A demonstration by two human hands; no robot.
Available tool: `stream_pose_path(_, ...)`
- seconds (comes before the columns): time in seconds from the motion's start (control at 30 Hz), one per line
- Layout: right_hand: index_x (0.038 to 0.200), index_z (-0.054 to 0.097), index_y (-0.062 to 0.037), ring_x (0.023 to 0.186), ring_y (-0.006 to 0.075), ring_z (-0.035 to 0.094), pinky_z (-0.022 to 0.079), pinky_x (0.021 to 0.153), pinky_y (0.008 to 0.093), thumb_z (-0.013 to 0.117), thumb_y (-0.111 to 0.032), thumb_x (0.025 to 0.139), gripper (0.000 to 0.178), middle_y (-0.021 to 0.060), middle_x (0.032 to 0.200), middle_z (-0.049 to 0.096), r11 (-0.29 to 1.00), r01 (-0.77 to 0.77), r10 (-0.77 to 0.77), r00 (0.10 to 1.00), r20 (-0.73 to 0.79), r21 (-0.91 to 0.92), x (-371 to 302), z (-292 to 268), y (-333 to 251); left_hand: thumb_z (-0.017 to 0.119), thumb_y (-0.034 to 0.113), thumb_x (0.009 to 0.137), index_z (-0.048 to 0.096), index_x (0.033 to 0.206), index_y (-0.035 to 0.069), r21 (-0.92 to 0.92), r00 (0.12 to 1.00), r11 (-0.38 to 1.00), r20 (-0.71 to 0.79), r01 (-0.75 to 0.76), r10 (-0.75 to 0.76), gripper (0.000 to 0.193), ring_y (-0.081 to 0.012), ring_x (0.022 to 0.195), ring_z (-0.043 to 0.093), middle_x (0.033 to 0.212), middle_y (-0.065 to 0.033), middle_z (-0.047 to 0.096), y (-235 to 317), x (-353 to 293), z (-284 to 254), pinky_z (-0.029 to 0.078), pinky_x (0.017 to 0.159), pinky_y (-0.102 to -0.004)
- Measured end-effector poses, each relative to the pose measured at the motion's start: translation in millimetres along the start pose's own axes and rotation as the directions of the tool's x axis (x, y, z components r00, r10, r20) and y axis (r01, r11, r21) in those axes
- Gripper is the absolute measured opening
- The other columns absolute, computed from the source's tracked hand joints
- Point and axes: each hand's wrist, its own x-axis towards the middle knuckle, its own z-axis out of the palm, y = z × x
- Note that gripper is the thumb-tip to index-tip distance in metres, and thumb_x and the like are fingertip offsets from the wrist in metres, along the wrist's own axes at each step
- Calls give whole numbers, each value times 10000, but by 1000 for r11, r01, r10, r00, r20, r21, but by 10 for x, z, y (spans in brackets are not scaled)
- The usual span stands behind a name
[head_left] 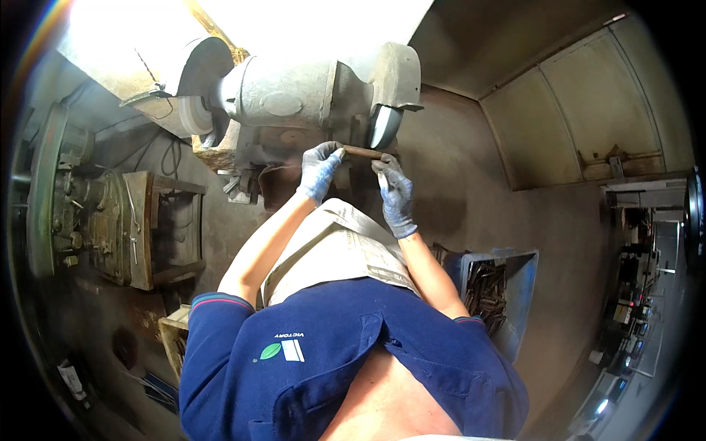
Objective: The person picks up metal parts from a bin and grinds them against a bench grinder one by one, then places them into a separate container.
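A short brown rod-like metal piece [362, 153] spans the gap between my two gloved hands, lying almost level. My left hand [322, 167] pinches its left end, and my right hand [394, 187] grips the right end with fingers closed. Just above the piece is the right wheel [384, 126] of a grey bench grinder [287, 92], partly covered by its guard [398, 76]. Whether the piece touches the wheel I cannot tell. The grinder's other wheel [194, 115] sits at its left end.
A blue-grey crate [521, 294] of dark metal pieces [486, 287] stands at my right. Newspaper [338, 246] covers my lap. On the left stands a greenish machine [103, 228]; metal cabinets [566, 110] line the right wall. A wooden box [173, 331] is by my left side.
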Motion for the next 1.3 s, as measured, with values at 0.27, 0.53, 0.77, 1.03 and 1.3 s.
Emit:
stream_pose_path(0.27,1133,608,17,1183,294,488,371,1005,383,657,-158,812,369,181,1203,556,963,194,-202,979,-26,-189,-439,-386,-722,604,16,856,619,1008,-55,70,970,979,171,-189,175,169,-96,790,601,892,-67,661,250,-620,192,505,736,-237)
stream_pose_path(0.53,1139,609,6,1140,318,527,413,971,390,717,-231,738,478,195,1188,559,940,165,-215,966,-142,-298,-861,-759,-1151,580,16,871,605,1017,-66,-116,911,990,393,-85,124,169,-137,808,633,887,-104,663,420,-1003,577,511,746,-257)
stream_pose_path(0.77,1139,608,-9,1118,326,543,439,946,387,720,-249,739,479,202,1198,548,887,233,-283,957,-71,-398,-882,-965,-1323,551,30,885,600,1005,-67,-188,913,982,396,-29,103,162,-153,781,637,875,-100,657,428,-1116,788,511,749,-278)
stream_pose_path(1.03,1070,633,1,1145,315,523,424,969,378,737,-141,700,410,188,1188,554,922,182,-200,980,-19,-342,-655,-883,-999,563,67,884,595,943,-41,-189,935,977,355,104,-31,127,-151,730,627,814,-85,638,293,-909,620,539,684,-296)
stream_pose_path(1.3,1030,660,-37,1076,282,571,441,935,340,652,0,771,262,142,1110,616,946,151,-158,987,-1,-287,-297,-462,-253,559,63,882,608,878,8,-53,976,992,193,114,-102,74,-149,653,620,746,-68,636,47,-376,286,524,604,-271)
